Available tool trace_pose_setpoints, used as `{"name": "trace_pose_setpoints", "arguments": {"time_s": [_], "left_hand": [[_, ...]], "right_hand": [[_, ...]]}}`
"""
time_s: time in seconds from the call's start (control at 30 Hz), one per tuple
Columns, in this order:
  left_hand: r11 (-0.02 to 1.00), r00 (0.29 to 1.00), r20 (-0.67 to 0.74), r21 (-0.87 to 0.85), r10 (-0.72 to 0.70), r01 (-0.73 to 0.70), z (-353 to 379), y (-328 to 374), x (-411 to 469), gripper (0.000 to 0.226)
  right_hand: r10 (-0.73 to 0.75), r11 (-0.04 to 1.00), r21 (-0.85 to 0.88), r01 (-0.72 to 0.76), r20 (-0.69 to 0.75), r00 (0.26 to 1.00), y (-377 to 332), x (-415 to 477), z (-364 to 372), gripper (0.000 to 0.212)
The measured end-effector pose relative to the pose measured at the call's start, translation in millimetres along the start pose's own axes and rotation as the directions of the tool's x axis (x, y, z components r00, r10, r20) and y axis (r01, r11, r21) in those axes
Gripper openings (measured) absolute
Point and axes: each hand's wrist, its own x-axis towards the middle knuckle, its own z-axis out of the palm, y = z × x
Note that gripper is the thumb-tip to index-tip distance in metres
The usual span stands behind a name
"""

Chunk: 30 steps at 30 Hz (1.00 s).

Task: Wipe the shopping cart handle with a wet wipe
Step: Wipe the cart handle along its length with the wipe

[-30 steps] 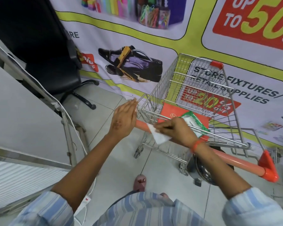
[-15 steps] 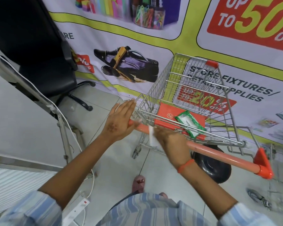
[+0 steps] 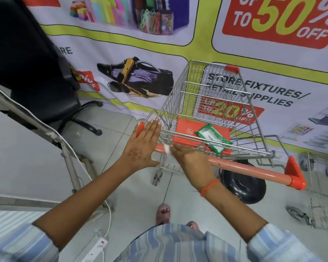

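A wire shopping cart (image 3: 212,95) stands in front of me with an orange handle (image 3: 244,168) running from left to lower right. My right hand (image 3: 192,161) presses a white wet wipe (image 3: 167,150) against the handle's left part, fingers closed around it. My left hand (image 3: 142,146) lies flat with fingers apart on the handle's left end, over the orange corner piece. A green wet-wipe pack (image 3: 213,138) lies on the orange child-seat flap inside the cart.
A black office chair (image 3: 45,87) stands at the left beside a grey desk (image 3: 17,157). A printed banner (image 3: 254,44) hangs just behind the cart. A dark round basin (image 3: 242,184) sits under the handle. A white power strip (image 3: 95,248) lies on the tiled floor.
My right hand has slid the wipe left along the handle toward my left hand. The wipe is now bunched against the bar instead of hanging loose.
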Motion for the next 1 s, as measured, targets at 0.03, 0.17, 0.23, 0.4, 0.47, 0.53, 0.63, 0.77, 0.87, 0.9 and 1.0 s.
{"name": "trace_pose_setpoints", "arguments": {"time_s": [0.03, 0.17, 0.23, 0.4, 0.47, 0.53, 0.63, 0.77, 0.87, 0.9, 1.0], "left_hand": [[1.0, 1.0, -0.003, -0.002, -0.007, 0.007, 0, 1, -1, 0.123], [0.999, 1.0, 0.0, -0.023, -0.03, 0.03, -3, 4, 1, 0.125], [0.999, 0.999, 0.003, -0.015, -0.045, 0.045, -3, 3, 1, 0.127], [0.999, 0.999, 0.027, -0.017, -0.042, 0.042, -5, 7, 0, 0.123], [0.998, 0.998, 0.023, -0.022, -0.054, 0.054, -8, 6, 0, 0.121], [0.998, 0.997, 0.038, -0.022, -0.062, 0.063, -10, 5, 0, 0.121], [0.998, 0.997, 0.054, -0.022, -0.052, 0.054, -10, 6, 0, 0.12], [0.995, 0.994, 0.064, -0.041, -0.089, 0.092, -12, 9, 2, 0.119], [0.995, 0.993, 0.072, -0.041, -0.09, 0.093, -13, 11, 3, 0.121], [0.995, 0.994, 0.077, -0.042, -0.082, 0.085, -12, 12, 4, 0.121], [0.996, 0.995, 0.073, -0.045, -0.068, 0.072, -11, 14, 5, 0.122]], "right_hand": [[0.015, 0.999, 0.03, -0.015, -0.001, 1.0, 7, -4, -4, 0.026], [-0.025, 0.997, -0.067, 0.03, 0.071, 0.997, -15, 17, -11, 0.029], [-0.071, 0.991, -0.107, 0.085, 0.124, 0.99, -25, 15, -11, 0.038], [-0.071, 0.995, -0.064, 0.077, 0.1, 0.993, 3, 0, -15, 0.049], [-0.067, 0.997, -0.032, 0.072, 0.137, 0.988, -11, 15, -10, 0.046], [-0.103, 0.993, -0.041, 0.108, 0.102, 0.989, -21, 16, -5, 0.046], [-0.054, 0.997, 0.051, 0.052, 0.034, 0.998, 6, -4, -7, 0.044], [0.161, 0.971, 0.162, -0.177, 0.106, 0.981, 9, 5, -17, 0.023], [0.075, 0.997, 0.016, -0.077, 0.106, 0.992, -16, 8, -9, 0.035], [0.058, 0.997, 0.036, -0.061, 0.094, 0.994, -12, 0, -11, 0.04], [0.125, 0.987, 0.089, -0.131, 0.073, 0.989, 31, -37, -28, 0.037]]}}
